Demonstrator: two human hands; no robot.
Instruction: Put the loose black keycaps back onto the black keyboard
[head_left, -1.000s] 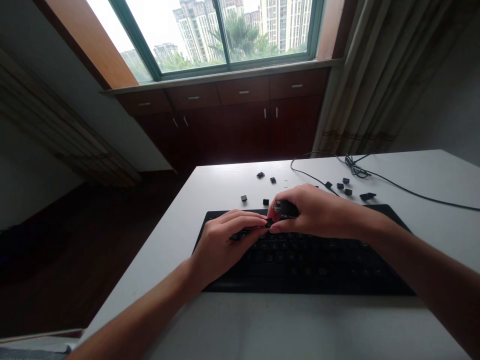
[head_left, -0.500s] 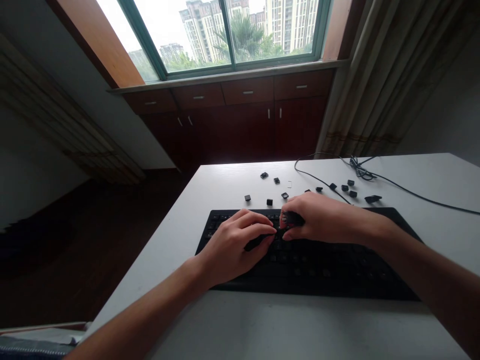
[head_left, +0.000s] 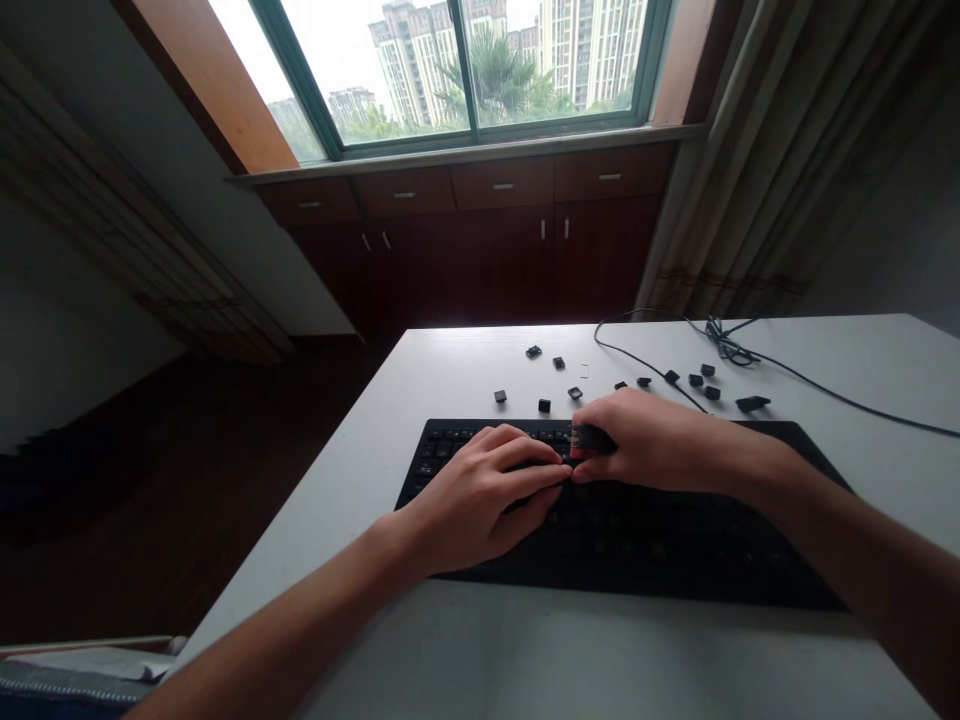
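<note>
We're looking at a white table (head_left: 600, 650) with a black keyboard (head_left: 660, 550) lying flat across its near half. Beyond the keyboard's far edge we find loose black keycaps (head_left: 544, 406) scattered on the tabletop, along with a small pale piece (head_left: 583, 371) among them and a longer black piece (head_left: 752, 404) off to the right. A thin black cable (head_left: 817, 388) runs across the far right of the table, bunching into a small tangle (head_left: 724, 342) near the back edge.
</note>
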